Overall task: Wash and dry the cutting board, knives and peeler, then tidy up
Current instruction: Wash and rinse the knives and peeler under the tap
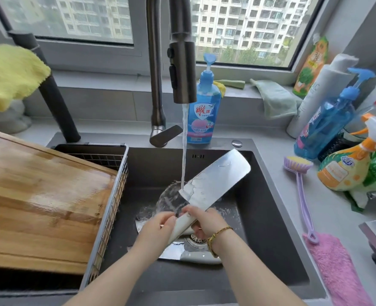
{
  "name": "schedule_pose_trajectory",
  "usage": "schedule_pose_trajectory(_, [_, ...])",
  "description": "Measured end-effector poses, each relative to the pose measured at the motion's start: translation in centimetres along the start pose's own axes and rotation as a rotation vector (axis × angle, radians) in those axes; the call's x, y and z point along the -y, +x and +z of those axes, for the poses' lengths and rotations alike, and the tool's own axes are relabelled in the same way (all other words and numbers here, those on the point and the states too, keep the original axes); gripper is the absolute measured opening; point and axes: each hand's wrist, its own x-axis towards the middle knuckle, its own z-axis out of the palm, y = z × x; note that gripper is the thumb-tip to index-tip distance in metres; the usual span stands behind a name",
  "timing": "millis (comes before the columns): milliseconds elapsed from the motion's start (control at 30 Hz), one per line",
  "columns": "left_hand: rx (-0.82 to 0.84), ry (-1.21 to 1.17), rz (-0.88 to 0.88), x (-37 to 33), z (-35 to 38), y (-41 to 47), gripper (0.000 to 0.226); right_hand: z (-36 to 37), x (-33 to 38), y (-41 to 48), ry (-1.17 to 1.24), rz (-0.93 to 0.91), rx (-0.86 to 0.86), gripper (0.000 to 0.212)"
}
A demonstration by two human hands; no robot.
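Observation:
A broad steel cleaver [218, 182] with a white handle slants up to the right over the dark sink [262, 208]. Water [184, 151] from the faucet [182, 62] hits the blade near its heel. My left hand [158, 226] grips the lower handle. My right hand [207, 219] holds the handle's upper end, thumb on top. A second knife [173, 250] lies flat on the sink floor beside the drain [196, 239]. The wet wooden cutting board [39, 195] rests on the wire rack [116, 195] at the left. No peeler shows.
A blue dish soap bottle [202, 115] stands behind the sink. On the right counter lie a purple brush [301, 195] and a pink cloth [337, 268], with several spray bottles [346, 173] behind. A yellow cloth [8, 74] hangs at upper left.

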Motion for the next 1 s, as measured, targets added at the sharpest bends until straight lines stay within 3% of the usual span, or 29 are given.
schedule_pose_trajectory(67, [0.122, 0.076, 0.004, 0.1, -0.2, -0.2, 0.012, 0.1, 0.1, 0.3, -0.078, -0.001, 0.030, 0.012])
schedule_pose_trajectory(133, [0.159, 0.325, -0.007, 0.1, -0.7, -0.3, 0.014, 0.7, 0.0, 0.6, -0.155, -0.005, 0.070, 0.024])
schedule_pose_trajectory(200, [0.056, 0.574, -0.008, 0.0, -1.3, -0.3, 0.015, 1.7, 0.0, 0.7, -0.174, -0.011, 0.131, 0.022])
schedule_pose_trajectory(267, [-0.037, 0.661, 0.006, 0.1, -2.1, -0.4, 0.016, 2.5, 0.0, 0.4, -0.129, -0.033, 0.162, 0.016])
schedule_pose_trajectory(333, [-0.055, 0.715, 0.018, 0.4, -3.2, -0.2, 0.009, 2.5, -0.4, 0.3, -0.046, -0.083, -0.014, 0.019])
schedule_pose_trajectory(400, [-0.032, 0.757, 0.024, 0.7, -4.5, -0.1, 0.007, 1.8, -1.7, 0.3, -0.010, -0.255, -0.336, 0.014])
schedule_pose_trajectory(433, [-0.021, 0.771, 0.029, 0.9, -5.0, 0.0, 0.008, 1.7, -2.4, 0.0, -0.153, -0.432, -0.505, 0.012])
schedule_pose_trajectory(467, [-0.014, 0.782, 0.038, 1.0, -5.4, 0.1, 0.010, 1.7, -2.9, -0.1, -0.415, -0.648, -0.605, 0.022])
schedule_pose_trajectory(500, [-0.012, 0.796, 0.053, 1.1, -5.7, 0.2, 0.012, 1.9, -3.7, 0.1, -0.683, -0.823, -0.599, 0.036])
schedule_pose_trajectory(567, [-0.007, 0.833, 0.091, 1.1, -5.9, 0.3, 0.017, 2.6, -5.0, 0.5, -1.156, -0.987, -0.374, 0.053])
schedule_pose_trajectory(667, [0.007, 0.878, 0.136, 1.1, -6.2, 0.2, 0.018, 1.9, -4.4, 1.2, -1.456, -0.889, -0.185, 0.062])
schedule_pose_trajectory(733, [0.018, 0.900, 0.148, 1.2, -6.9, 0.1, 0.019, 0.1, -3.3, 1.8, -1.597, -0.848, -0.269, 0.067])
schedule_pose_trajectory(833, [0.018, 0.893, 0.151, 1.7, -8.0, 0.0, 0.016, -1.5, -1.3, 1.7, -1.543, -0.516, -0.390, 0.073])
schedule_pose_trajectory(1000, [0.008, 0.831, 0.151, 1.7, -7.9, 0.0, 0.013, 2.5, -3.4, 1.9, -1.584, -0.696, -0.244, 0.105])
